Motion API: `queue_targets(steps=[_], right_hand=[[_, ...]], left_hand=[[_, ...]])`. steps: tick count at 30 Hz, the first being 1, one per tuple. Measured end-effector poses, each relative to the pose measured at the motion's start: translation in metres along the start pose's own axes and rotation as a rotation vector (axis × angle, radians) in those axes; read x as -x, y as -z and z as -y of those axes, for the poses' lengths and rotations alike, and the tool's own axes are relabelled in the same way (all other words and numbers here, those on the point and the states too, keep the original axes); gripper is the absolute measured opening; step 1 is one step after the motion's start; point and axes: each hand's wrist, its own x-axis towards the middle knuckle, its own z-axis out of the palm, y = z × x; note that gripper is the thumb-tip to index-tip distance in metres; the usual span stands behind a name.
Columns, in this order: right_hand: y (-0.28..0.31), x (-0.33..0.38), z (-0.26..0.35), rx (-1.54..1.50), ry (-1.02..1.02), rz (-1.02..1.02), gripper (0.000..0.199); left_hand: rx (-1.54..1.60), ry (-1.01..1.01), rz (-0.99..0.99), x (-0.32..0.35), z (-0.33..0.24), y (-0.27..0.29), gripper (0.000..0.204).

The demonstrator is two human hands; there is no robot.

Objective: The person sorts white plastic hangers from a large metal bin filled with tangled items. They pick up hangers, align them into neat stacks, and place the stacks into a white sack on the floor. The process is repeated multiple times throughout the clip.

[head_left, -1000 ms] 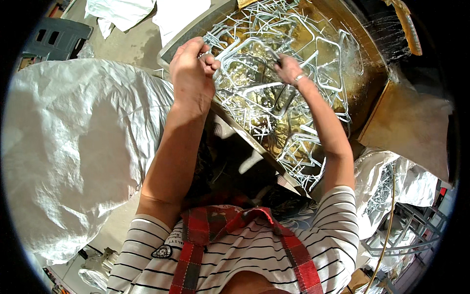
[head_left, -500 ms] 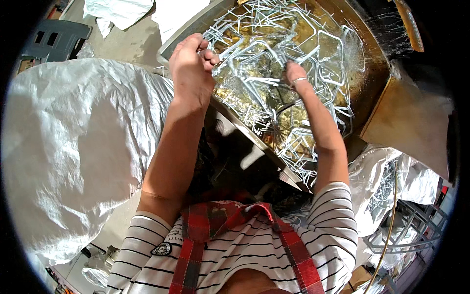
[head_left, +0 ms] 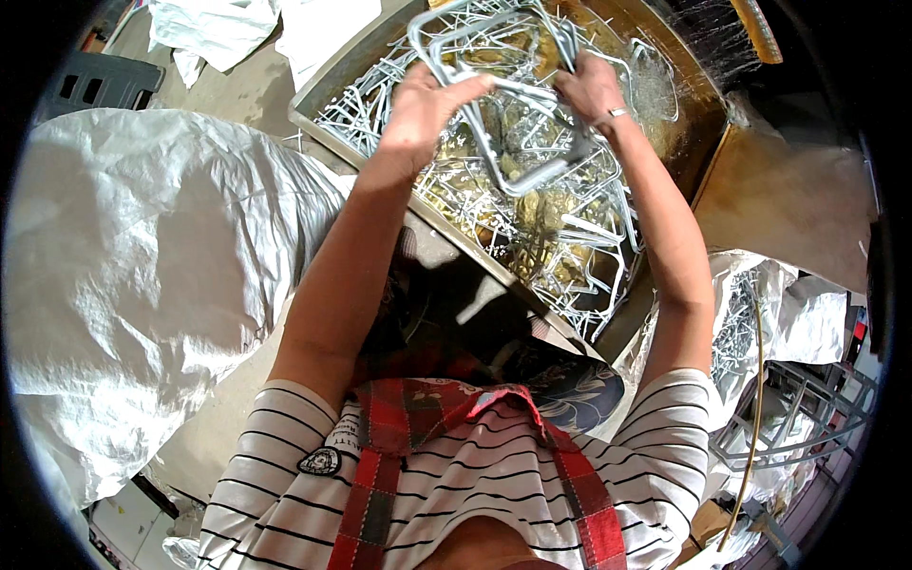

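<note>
Above a metal tray (head_left: 475,254), both my hands are on a bundle of bent metal wire frames (head_left: 488,152), silvery rods with rounded corners. My left hand (head_left: 418,112) is at the bundle's left side, its thumb laid across the wire and its fingers partly hidden behind it. On the right side my right hand (head_left: 593,93) closes round the rods; a band circles that wrist. The lifted frames are slightly blurred. Below them, many loose wire pieces (head_left: 366,112) lie tangled in the tray, with yellowish, shiny material showing between.
A large silvery-white sheet (head_left: 171,285) covers something bulky at my left. Right of the tray stands a brownish panel (head_left: 784,204). Beyond it are a pale sack (head_left: 736,323) of wire pieces and a grey metal rack (head_left: 807,418). A dark plastic piece (head_left: 104,84) lies far left.
My right hand has moved up and raised wire frames out of the pile. My left hand has shifted right, from the tray's edge onto the frames.
</note>
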Motion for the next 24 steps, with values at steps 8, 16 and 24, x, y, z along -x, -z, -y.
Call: queue_targets(steps=[8, 16, 24], right_hand=[[-0.026, -0.042, 0.039, -0.241, 0.271, -0.034, 0.014], [-0.077, -0.066, 0.051, -0.539, 0.247, 0.225, 0.056], [-0.288, -0.083, 0.002, -0.502, 0.469, 0.164, 0.039]], left_hand=[[0.204, -0.057, -0.333, -0.011, -0.02, 0.043, 0.039], [0.322, -0.119, -0.581, -0.008, -0.03, 0.05, 0.026], [0.432, -0.265, -0.741, -0.004, -0.037, 0.066, 0.023]])
